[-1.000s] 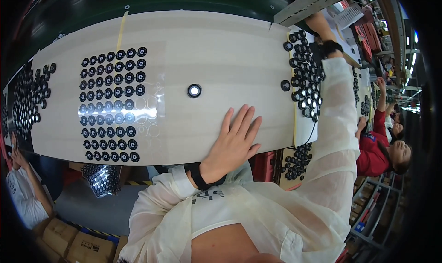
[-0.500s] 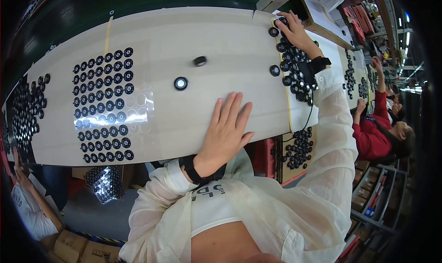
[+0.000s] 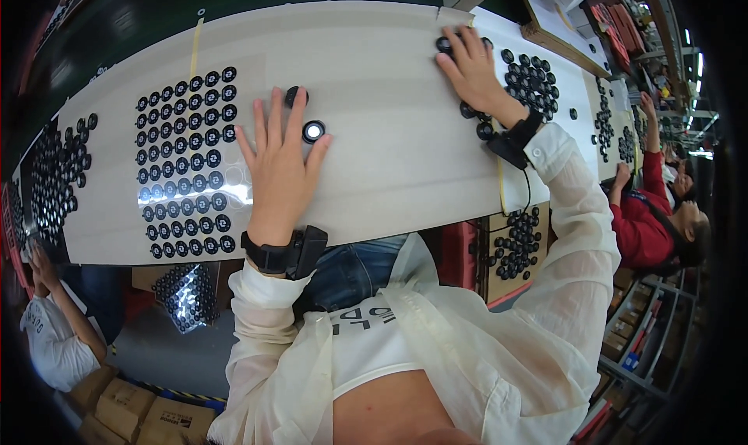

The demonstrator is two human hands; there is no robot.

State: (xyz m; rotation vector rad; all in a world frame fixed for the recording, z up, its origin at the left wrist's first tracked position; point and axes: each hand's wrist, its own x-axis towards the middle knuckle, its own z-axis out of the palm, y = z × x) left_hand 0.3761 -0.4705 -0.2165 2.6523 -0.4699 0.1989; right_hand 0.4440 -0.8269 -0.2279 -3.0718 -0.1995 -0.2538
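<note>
Near the upper middle of the frame, a small round black ring with a pale shiny centre (image 3: 313, 130) is seen lying on the pale board (image 3: 389, 157), just beside the fingertips of the left hand (image 3: 280, 168), which is spread flat and grips nothing. A second dark disc (image 3: 294, 96) lies just above. At the upper right, the right hand (image 3: 475, 71) is laid open-fingered on loose black rings (image 3: 530, 83).

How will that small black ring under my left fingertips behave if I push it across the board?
The black ring lies flat on the smooth pale board, so it probably slides rather than rolls. It looks small and rigid, likely light. The left hand can probably nudge it with one finger.
</note>
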